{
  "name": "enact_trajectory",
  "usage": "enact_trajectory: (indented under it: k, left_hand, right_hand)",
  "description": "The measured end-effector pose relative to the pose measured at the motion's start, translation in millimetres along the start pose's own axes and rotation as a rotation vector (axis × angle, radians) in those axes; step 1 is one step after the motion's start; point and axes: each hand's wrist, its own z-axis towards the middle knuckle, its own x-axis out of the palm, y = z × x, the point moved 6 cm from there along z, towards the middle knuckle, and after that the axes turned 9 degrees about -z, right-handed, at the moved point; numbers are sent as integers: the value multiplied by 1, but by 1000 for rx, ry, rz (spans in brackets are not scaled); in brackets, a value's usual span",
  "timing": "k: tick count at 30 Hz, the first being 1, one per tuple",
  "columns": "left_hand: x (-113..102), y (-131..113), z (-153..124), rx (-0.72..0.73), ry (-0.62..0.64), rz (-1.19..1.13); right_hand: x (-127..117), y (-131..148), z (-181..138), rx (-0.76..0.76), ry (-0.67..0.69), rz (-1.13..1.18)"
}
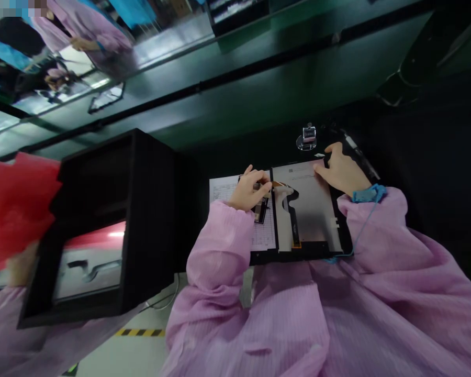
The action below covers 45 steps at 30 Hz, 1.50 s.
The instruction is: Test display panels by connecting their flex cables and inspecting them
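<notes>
The left hand [251,189] pinches a ribbon cable [279,184] at the panel [314,209], while the right hand [339,170] presses flat on its top corner.

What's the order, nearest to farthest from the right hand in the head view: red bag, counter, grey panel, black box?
1. Grey panel, under the right hand, touching.
2. Counter, just beyond, to its left.
3. Black box, far left.
4. Red bag, leftmost edge.

Matt grey panel [310,204], printed paper sheet [223,189]
</notes>
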Motion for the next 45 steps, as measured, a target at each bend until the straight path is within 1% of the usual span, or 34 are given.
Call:
enact_trajectory:
  k: [5, 10, 16, 20, 25, 28, 29, 30, 31, 32, 34, 35, 36, 38, 40, 45]
  left_hand:
    - [-1, 2, 1, 4, -22, -13]
    - [2, 7, 2, 7, 1, 24]
    - [6, 2, 3, 28, 33, 86]
    - [8, -2, 3, 26, 55, 85]
    - [10, 0, 3, 8, 34, 79]
    - [11, 1, 3, 23, 26, 77]
    - [11, 1, 3, 27, 25, 78]
    - [11, 1, 2, 32, 24, 80]
    - [12, 1, 3, 38, 24, 84]
    - [12, 1, 3, 44, 27, 89]
    - [13, 0, 3, 57, 32, 104]
    - [13, 0, 3, 59, 32, 114]
    - [13, -1, 3, 59, 31, 125]
    - [13, -1, 3, 52, 30, 141]
    - [14, -2, 4, 46, 36, 147]
    - [20, -5, 4, 61, 85, 149]
  right_hand:
    - [-2, -2, 0, 35, -5, 30]
    - [-3, -1, 0, 30, -7, 0]
    - [-12, 6, -9, 44, -28, -164]
    - [-14, 11, -11, 16, -74, -260]
    - [-13, 10, -9, -12, -82, -262]
    - [-18, 9, -10, 13, -145, -204]
    - [-19, 11, -11, -11, -179, -148]
    - [-19, 16, -12, -69, -204, -69]
    - [-17, 23, -13, -163, -209, 27]
    - [-12, 33, -15, -285, -185, 125]
    - [2, 53, -22, -536, -65, 277]
    - [10, 62, -25, -630, 4, 316]
    - [18, 69, -28, -692, 62, 335]
    - [30, 76, -32, -737, 129, 344]
    - [35, 79, -32, -734, 150, 345]
    - [37, 78, -32, -714, 165, 352]
